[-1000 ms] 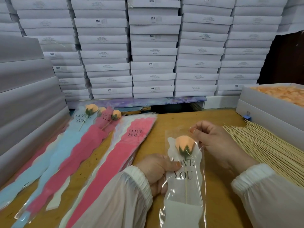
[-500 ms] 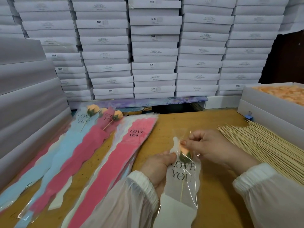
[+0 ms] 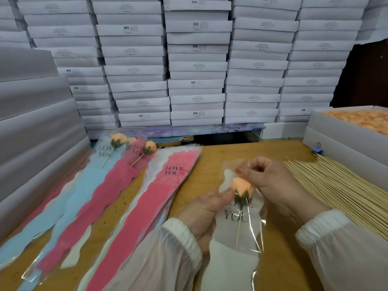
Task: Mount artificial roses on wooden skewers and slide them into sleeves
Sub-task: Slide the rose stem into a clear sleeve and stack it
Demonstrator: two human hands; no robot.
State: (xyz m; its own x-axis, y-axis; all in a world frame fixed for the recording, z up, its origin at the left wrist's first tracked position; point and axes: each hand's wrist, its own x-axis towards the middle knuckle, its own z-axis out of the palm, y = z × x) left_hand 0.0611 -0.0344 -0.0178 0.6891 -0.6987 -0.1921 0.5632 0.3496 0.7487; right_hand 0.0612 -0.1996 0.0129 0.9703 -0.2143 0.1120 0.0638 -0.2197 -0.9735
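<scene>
A peach-coloured artificial rose (image 3: 241,184) on a thin wooden skewer (image 3: 238,234) was seen inside a clear plastic sleeve with a white paper liner and the print "LOVE YOU" (image 3: 235,232), which was held over the wooden tabletop (image 3: 212,158). The sleeve's left edge, level with the rose, was gripped by the left hand (image 3: 204,213), thumb laid on top. The sleeve's upper rim, just above the rose, was pinched by the curled fingers of the right hand (image 3: 266,181). To the right of the sleeve a bundle of bare wooden skewers (image 3: 336,190) was spread, and beyond it an open white box of peach rose heads (image 3: 361,120) was placed. To the left of the sleeve, pink sleeves (image 3: 168,185) and blue sleeves (image 3: 79,196) were laid flat, some holding finished roses (image 3: 117,139).
</scene>
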